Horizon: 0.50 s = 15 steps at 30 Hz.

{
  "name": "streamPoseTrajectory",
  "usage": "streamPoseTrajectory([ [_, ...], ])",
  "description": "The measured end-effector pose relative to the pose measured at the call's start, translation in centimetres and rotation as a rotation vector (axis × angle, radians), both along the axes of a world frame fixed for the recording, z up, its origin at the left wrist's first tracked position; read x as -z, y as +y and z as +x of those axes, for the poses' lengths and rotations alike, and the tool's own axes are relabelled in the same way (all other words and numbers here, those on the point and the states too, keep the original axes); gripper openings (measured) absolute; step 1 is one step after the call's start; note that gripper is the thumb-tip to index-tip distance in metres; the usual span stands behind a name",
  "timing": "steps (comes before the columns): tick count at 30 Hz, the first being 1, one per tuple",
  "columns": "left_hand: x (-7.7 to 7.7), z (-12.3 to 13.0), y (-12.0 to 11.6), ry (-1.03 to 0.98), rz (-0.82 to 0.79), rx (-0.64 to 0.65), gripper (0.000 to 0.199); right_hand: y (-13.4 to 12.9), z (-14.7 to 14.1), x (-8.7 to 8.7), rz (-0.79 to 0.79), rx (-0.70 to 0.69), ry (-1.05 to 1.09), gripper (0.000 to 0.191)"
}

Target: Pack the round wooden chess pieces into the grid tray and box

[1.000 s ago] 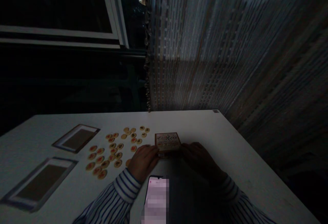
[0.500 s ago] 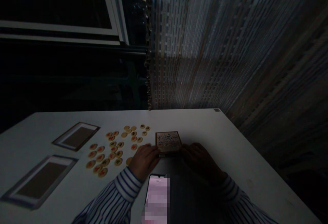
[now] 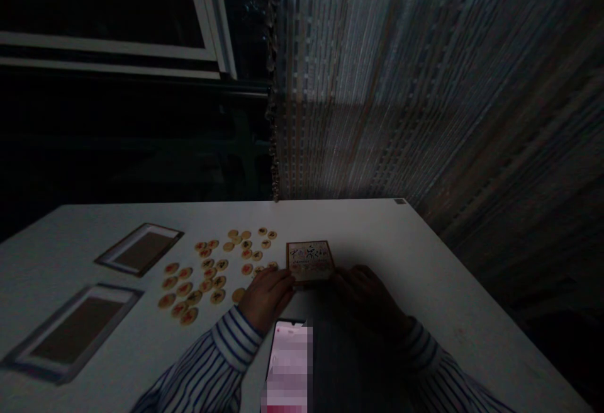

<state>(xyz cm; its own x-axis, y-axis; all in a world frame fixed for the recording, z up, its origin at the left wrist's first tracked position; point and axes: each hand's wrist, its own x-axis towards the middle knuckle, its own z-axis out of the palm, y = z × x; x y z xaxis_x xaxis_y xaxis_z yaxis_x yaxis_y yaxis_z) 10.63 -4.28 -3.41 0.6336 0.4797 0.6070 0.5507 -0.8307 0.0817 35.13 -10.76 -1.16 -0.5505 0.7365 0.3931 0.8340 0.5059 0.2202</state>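
Observation:
A small flat box with Chinese characters printed on its lid rests on the white table in front of me. My left hand grips its left side near the front corner, fingers bent together. On the opposite side my right hand lies in deep shadow, its fingertips closed against the right front corner. Round wooden Chinese chess pieces are scattered left of the box, some with red and some with black characters. A few lie right beside my left hand.
Two shallow rectangular trays or frames with brown centres, one farther back and one nearer, lie on the table at left. A lit phone is between my forearms. Behind the table hangs a string curtain.
My left hand has shifted very slightly, and more chess pieces show beside its fingers. Both hands stay at the box, which looks almost unmoved.

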Motion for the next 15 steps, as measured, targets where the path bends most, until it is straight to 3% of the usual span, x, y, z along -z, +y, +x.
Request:
streamPoseTrajectory([
  [15,0.55,-0.07,0.1,0.004,-0.034,0.033,0.018,-0.07,-0.26,0.13,-0.043,0.01,0.007,0.027],
])
